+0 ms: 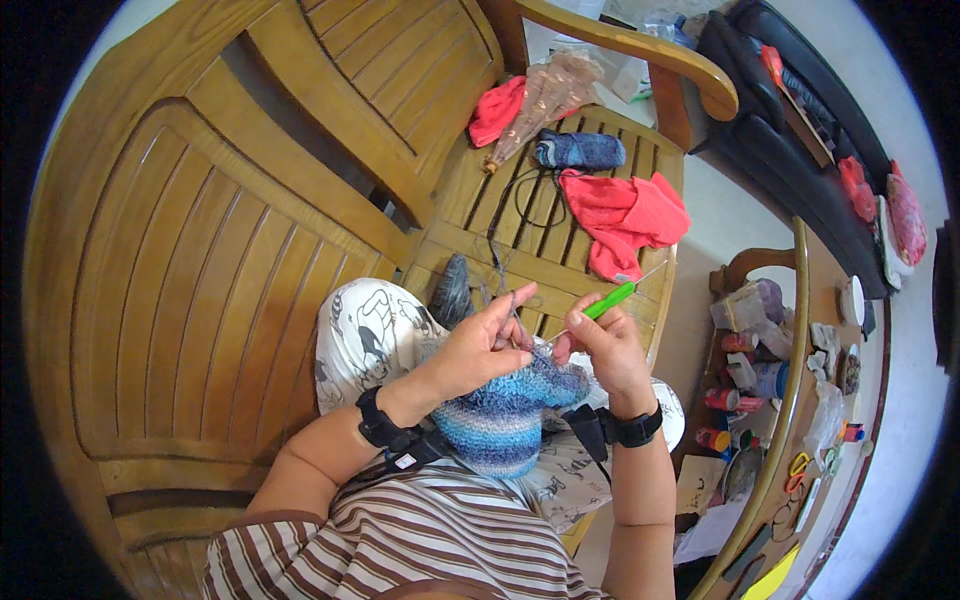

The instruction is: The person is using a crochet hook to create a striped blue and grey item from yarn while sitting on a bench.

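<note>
Brown-and-white striped shirt [430, 545] is seen at lower centre; mid-frame, blue-striped knitted wool [490, 435] is pinched by the half-curled left hand [475, 352], a slim green-handled hook [608, 301] by the curled right hand [612, 352].

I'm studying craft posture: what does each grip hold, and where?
Right grip: the green-handled tool, by its handle. Left grip: the blue striped knitting, at its upper edge.

I count 1 L hand [462, 358] & 1 R hand [612, 352], i.e. 2 in total, plus 1 green-handled hook [606, 302] & 1 knitted pc. [490, 435]. There are also 2 red cloths [625, 215], 1 blue yarn roll [590, 151] & 1 pr. of scissors [796, 473].
</note>
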Demonstrator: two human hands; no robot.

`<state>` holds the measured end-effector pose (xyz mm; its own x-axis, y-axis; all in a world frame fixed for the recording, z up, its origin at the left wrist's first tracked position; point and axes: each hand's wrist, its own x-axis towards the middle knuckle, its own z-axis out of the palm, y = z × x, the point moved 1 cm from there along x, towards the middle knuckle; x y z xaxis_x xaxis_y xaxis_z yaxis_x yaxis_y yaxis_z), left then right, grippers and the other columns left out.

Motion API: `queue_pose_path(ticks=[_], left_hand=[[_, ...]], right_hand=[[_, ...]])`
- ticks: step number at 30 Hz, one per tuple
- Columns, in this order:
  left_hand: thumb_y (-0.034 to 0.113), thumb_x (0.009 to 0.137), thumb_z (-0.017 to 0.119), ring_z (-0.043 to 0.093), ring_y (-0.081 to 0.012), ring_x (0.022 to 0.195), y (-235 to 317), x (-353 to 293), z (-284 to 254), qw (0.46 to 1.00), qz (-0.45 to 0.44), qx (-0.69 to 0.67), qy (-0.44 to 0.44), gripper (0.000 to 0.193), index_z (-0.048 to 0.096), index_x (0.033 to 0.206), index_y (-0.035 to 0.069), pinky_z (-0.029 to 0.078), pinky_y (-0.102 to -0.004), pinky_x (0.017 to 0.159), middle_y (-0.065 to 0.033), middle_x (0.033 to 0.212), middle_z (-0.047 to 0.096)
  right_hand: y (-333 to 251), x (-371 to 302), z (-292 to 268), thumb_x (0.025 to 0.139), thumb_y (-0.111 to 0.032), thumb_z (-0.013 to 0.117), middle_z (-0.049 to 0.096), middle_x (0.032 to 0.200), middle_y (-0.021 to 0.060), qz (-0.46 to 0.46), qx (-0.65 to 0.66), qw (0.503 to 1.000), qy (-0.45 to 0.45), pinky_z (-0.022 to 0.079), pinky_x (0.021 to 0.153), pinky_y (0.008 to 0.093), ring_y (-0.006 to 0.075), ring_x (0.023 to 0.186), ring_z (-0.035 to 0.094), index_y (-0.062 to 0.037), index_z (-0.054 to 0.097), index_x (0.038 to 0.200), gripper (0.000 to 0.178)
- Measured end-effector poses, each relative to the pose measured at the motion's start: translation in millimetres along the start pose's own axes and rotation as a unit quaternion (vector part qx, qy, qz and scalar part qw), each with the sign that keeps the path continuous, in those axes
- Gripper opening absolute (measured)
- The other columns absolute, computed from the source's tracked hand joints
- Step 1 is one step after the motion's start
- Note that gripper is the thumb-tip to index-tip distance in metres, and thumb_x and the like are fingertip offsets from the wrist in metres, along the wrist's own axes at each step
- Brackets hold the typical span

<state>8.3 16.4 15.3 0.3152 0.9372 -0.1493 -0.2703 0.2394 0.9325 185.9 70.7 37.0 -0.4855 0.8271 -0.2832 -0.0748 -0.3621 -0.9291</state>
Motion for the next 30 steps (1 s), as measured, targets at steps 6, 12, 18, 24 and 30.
queue_pose_path(ticks=[6,12,18,24,30], left_hand=[[-0.001,0.076,0.057,0.047,-0.0071,0.077,1,-1,-3,0.997,-0.031,-0.065,-0.034,0.074,0.018,0.138,0.001,0.039,-0.0183,0.069,-0.004,0.085,0.05],[-0.001,0.076,0.057,0.047,-0.0079,0.079,1,-2,-5,0.996,-0.035,-0.065,-0.051,0.073,0.018,0.138,-0.001,0.039,-0.0188,0.071,-0.0039,0.085,0.049],[-0.002,0.075,0.056,0.047,-0.0079,0.08,5,0,-3,0.998,-0.033,-0.041,-0.036,0.072,0.019,0.137,-0.001,0.039,-0.0189,0.071,-0.0041,0.087,0.049],[-0.002,0.075,0.056,0.047,-0.0075,0.081,4,-2,-6,0.998,-0.03,-0.04,-0.025,0.071,0.019,0.136,-0.002,0.039,-0.0186,0.071,-0.0046,0.089,0.05],[-0.002,0.076,0.058,0.048,-0.0068,0.081,2,-2,-6,1.0,-0.016,-0.015,-0.001,0.071,0.02,0.137,-0.001,0.04,-0.0183,0.071,-0.0057,0.089,0.051]], right_hand=[[-4,-3,-2,0.086,-0.013,0.055,0.06,0.073,0.0078,-0.053,-0.013,0.997,-0.06,0.047,0.061,0.0263,0.0137,0.066,0.059,-0.0027,0.049,0.086,0.012],[-13,-6,-7,0.086,-0.011,0.054,0.056,0.072,0.0039,-0.041,-0.016,0.988,-0.146,0.044,0.059,0.0234,0.0111,0.065,0.054,-0.0034,0.05,0.088,0.009],[-15,-12,-6,0.086,-0.011,0.053,0.056,0.072,0.0034,-0.019,0.025,0.993,-0.116,0.044,0.063,0.0253,0.012,0.068,0.054,-0.0035,0.052,0.086,0.007],[-34,-21,-8,0.087,-0.009,0.053,0.06,0.078,0.0052,-0.097,-0.235,0.955,-0.151,0.046,0.07,0.0278,0.0139,0.076,0.057,-0.0002,0.056,0.092,0.011],[-25,-28,-7,0.087,-0.012,0.055,0.063,0.084,0.0088,-0.069,-0.089,0.993,-0.043,0.048,0.071,0.0279,0.0153,0.078,0.059,0.0019,0.058,0.094,0.016]])
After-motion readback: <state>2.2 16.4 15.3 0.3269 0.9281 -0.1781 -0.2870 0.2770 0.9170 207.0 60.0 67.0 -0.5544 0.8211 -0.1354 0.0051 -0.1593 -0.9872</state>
